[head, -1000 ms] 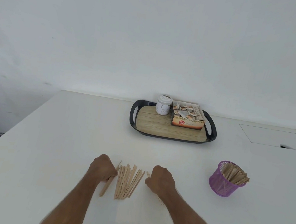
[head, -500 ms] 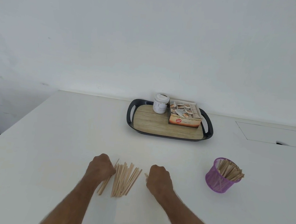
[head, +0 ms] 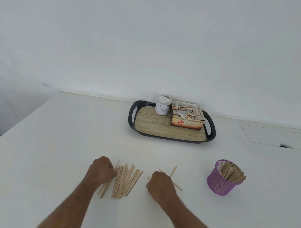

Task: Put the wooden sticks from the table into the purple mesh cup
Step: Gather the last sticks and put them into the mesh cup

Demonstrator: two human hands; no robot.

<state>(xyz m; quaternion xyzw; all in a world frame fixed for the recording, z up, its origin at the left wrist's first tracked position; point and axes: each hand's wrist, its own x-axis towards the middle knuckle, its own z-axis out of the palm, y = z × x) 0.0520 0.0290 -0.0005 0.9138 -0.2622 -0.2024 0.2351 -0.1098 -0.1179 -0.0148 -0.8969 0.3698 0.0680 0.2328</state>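
Sticks piled on counter beside left hand, fist curled, grasping edge sticks. Right hand clutches few sticks. Purple mesh cup right, part filled.

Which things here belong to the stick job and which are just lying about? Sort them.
Job: wooden sticks on the table, purple mesh cup, left hand, right hand gripping a few sticks.

Lying about: tray, white jar, tea box.
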